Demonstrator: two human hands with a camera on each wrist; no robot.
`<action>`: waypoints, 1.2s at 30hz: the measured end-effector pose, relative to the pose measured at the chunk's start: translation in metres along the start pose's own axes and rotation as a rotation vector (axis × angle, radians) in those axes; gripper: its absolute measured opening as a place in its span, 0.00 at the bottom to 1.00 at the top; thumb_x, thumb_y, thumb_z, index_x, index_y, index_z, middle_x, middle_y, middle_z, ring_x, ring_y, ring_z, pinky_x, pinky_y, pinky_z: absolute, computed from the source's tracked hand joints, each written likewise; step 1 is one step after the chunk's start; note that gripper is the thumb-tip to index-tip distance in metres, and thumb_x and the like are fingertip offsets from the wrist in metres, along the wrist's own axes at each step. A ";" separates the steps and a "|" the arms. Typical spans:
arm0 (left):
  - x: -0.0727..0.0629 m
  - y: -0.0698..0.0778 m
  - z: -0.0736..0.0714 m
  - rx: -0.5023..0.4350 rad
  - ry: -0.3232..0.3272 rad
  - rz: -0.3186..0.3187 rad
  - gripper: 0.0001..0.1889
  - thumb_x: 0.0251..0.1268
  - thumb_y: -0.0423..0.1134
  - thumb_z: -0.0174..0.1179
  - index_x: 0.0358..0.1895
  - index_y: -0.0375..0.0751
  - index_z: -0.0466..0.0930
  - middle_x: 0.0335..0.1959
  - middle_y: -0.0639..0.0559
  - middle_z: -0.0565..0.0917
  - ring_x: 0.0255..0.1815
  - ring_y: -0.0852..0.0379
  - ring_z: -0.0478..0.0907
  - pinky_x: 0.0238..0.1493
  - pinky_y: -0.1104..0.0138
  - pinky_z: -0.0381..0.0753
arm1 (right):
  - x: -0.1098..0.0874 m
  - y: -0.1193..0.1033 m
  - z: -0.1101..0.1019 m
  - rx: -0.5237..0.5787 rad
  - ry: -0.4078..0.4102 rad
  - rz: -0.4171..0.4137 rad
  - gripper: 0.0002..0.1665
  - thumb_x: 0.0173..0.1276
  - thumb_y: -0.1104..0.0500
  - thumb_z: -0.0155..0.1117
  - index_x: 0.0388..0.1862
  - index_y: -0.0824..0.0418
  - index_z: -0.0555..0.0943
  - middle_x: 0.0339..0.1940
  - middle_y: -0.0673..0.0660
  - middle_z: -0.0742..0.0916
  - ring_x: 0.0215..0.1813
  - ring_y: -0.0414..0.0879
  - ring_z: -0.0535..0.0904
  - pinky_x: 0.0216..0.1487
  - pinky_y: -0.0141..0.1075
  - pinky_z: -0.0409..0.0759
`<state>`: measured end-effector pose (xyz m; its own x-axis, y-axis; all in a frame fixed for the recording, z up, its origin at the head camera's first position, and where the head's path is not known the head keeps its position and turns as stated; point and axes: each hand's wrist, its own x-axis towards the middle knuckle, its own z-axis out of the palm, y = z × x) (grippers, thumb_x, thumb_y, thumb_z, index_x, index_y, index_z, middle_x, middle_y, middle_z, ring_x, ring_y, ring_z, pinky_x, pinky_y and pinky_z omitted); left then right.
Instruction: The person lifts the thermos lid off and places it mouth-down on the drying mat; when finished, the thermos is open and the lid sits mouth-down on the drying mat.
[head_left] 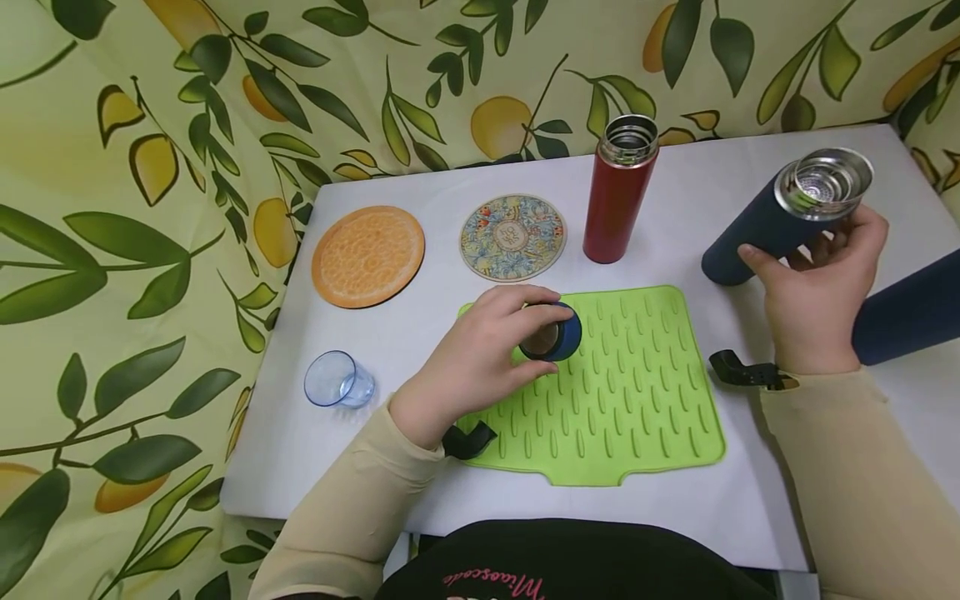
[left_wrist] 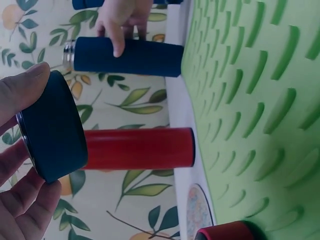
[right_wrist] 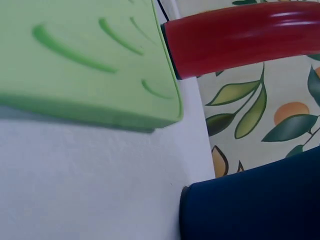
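Left fingers (head_left: 536, 320) pinching blue cap (head_left: 572, 335), right fingers (head_left: 761, 260) grasping blue flask (head_left: 750, 225), black garment (head_left: 585, 546) below the fingers, pink writing (head_left: 493, 577) seemingly "Miaoscode"

Room on the right half of the green mat (head_left: 637, 400), left half obstructed
The left hand (head_left: 487, 346) and a blue lid (head_left: 572, 333) hang over the mat's left part, and the left sleeve (head_left: 352, 508) crosses the front edge of the table (head_left: 270, 479). Toward the back edge the red bottle (head_left: 618, 204) stands upright; a bare lane opens between it and the blue bottle (head_left: 753, 217) gripped by the right hand (head_left: 817, 296), with a second blue bottle (head_left: 915, 308) just past that hand. The glass (head_left: 341, 387) stands near the left edge, bare table between it and the front-left corner.
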<state>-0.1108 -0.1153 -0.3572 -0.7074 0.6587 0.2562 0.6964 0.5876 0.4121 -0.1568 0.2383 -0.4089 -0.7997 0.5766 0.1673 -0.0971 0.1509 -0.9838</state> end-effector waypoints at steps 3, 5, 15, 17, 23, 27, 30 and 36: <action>0.001 0.000 0.001 -0.002 -0.036 -0.015 0.30 0.64 0.43 0.83 0.69 0.45 0.86 0.71 0.47 0.83 0.76 0.48 0.77 0.81 0.59 0.72 | 0.004 -0.001 -0.002 0.019 -0.051 0.035 0.53 0.60 0.80 0.75 0.77 0.48 0.67 0.74 0.47 0.79 0.72 0.42 0.78 0.67 0.34 0.76; 0.002 0.001 0.003 -0.002 -0.053 -0.019 0.30 0.64 0.43 0.83 0.69 0.46 0.86 0.72 0.48 0.83 0.76 0.48 0.77 0.81 0.59 0.72 | 0.008 -0.001 -0.003 0.046 -0.089 0.061 0.53 0.60 0.81 0.76 0.77 0.47 0.67 0.75 0.47 0.79 0.73 0.43 0.78 0.67 0.34 0.75; 0.007 0.000 0.011 -0.015 -0.142 -0.058 0.32 0.65 0.44 0.82 0.72 0.46 0.84 0.74 0.49 0.82 0.78 0.49 0.76 0.83 0.59 0.69 | 0.022 -0.001 -0.003 -0.056 -0.150 0.122 0.51 0.70 0.74 0.73 0.82 0.43 0.62 0.76 0.43 0.75 0.79 0.42 0.74 0.80 0.36 0.73; 0.008 -0.001 0.014 -0.015 -0.168 -0.077 0.32 0.66 0.44 0.82 0.73 0.46 0.84 0.74 0.49 0.82 0.78 0.49 0.76 0.83 0.59 0.69 | 0.024 -0.003 -0.003 -0.029 -0.150 0.143 0.49 0.72 0.73 0.72 0.82 0.43 0.62 0.75 0.43 0.75 0.78 0.41 0.73 0.80 0.35 0.72; 0.010 -0.006 0.024 0.006 -0.260 -0.115 0.33 0.67 0.45 0.81 0.74 0.48 0.82 0.74 0.50 0.82 0.77 0.49 0.76 0.83 0.57 0.69 | 0.024 -0.002 -0.004 0.000 -0.159 0.166 0.47 0.76 0.70 0.70 0.84 0.43 0.61 0.76 0.43 0.74 0.77 0.40 0.72 0.77 0.28 0.71; 0.013 -0.007 0.030 0.018 -0.317 -0.102 0.34 0.67 0.45 0.81 0.75 0.48 0.81 0.73 0.50 0.82 0.75 0.50 0.78 0.81 0.57 0.72 | 0.021 0.000 -0.008 -0.079 -0.160 0.192 0.46 0.79 0.65 0.67 0.87 0.41 0.59 0.82 0.42 0.71 0.79 0.39 0.70 0.79 0.27 0.69; 0.014 -0.006 0.034 0.030 -0.356 -0.093 0.34 0.68 0.44 0.80 0.76 0.48 0.80 0.72 0.50 0.83 0.73 0.51 0.79 0.80 0.58 0.74 | 0.016 0.001 -0.013 -0.157 -0.184 0.210 0.46 0.82 0.62 0.65 0.90 0.39 0.57 0.88 0.44 0.67 0.82 0.40 0.68 0.84 0.32 0.66; 0.013 -0.005 0.041 0.063 -0.411 -0.080 0.35 0.67 0.44 0.81 0.76 0.48 0.80 0.71 0.53 0.84 0.72 0.52 0.80 0.79 0.60 0.74 | 0.001 -0.002 -0.026 -0.284 -0.287 0.237 0.48 0.84 0.54 0.62 0.93 0.35 0.50 0.93 0.43 0.59 0.86 0.41 0.66 0.87 0.39 0.65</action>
<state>-0.1188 -0.0901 -0.3914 -0.6613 0.7350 -0.1496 0.6564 0.6636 0.3588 -0.1420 0.2598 -0.4054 -0.9157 0.3821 -0.1243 0.2424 0.2788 -0.9292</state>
